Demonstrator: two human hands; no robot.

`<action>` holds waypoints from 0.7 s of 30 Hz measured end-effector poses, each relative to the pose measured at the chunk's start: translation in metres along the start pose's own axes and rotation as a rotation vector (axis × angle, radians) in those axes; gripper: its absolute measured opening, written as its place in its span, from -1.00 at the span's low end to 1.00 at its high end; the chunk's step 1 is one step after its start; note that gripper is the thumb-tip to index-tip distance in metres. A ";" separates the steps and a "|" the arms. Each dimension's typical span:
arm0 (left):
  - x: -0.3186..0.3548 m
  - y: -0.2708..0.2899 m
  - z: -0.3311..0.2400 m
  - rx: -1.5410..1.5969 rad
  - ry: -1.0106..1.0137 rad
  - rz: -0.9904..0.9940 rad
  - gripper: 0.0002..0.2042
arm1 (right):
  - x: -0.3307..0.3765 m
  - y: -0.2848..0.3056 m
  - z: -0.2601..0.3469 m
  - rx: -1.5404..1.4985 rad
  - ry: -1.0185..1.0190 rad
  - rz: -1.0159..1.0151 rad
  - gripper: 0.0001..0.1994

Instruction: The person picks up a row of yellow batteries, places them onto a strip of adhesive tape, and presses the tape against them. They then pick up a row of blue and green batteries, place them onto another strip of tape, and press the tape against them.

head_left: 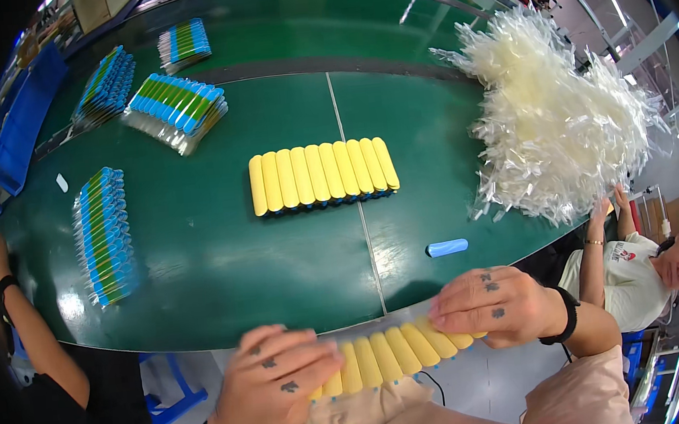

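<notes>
A row of yellow round-ended strips [322, 173] is laid approx. mid-table on the green table [224, 278]; a 2nd row [388, 355] is held off it, just past the near edge, so that one is judged not yet set down. Clear-wrapped blue-&-green bundles [106, 236] are grouped twd the L side & look finished; the pile of clear film pieces [558, 120] at the R edge looks unused as yet. A single blue strip [447, 248] is left nr the near edge. L hand [277, 375], blurred, is curled over the 2nd row's L end; R hand [497, 307] is angled in from the R, fingers bent over the other end. The row is gripped btwn both; thumbs can't be made out.
</notes>
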State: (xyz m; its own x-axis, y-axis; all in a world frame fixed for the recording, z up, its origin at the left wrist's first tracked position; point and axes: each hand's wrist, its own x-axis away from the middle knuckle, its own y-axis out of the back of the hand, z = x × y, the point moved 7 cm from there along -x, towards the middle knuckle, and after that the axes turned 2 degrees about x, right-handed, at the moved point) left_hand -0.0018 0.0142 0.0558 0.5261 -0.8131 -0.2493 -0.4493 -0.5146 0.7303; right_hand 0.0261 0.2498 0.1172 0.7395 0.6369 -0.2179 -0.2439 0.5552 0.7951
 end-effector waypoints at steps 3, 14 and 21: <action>-0.023 0.011 -0.003 -0.281 -0.005 -0.128 -0.76 | 0.004 -0.006 -0.006 0.328 0.129 -0.047 -0.66; -0.030 -0.008 0.009 -0.478 -0.033 0.078 -0.67 | 0.020 -0.035 -0.045 0.276 0.004 0.136 -0.66; -0.029 -0.002 0.017 -0.236 0.037 0.024 -0.65 | 0.033 -0.010 -0.083 0.566 -0.181 -0.217 -0.65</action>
State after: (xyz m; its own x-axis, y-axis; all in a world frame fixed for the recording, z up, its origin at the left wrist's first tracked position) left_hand -0.0286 0.0339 0.0504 0.5457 -0.8113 -0.2098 -0.2826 -0.4139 0.8653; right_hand 0.0008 0.3095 0.0554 0.8415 0.4133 -0.3480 0.2565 0.2613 0.9305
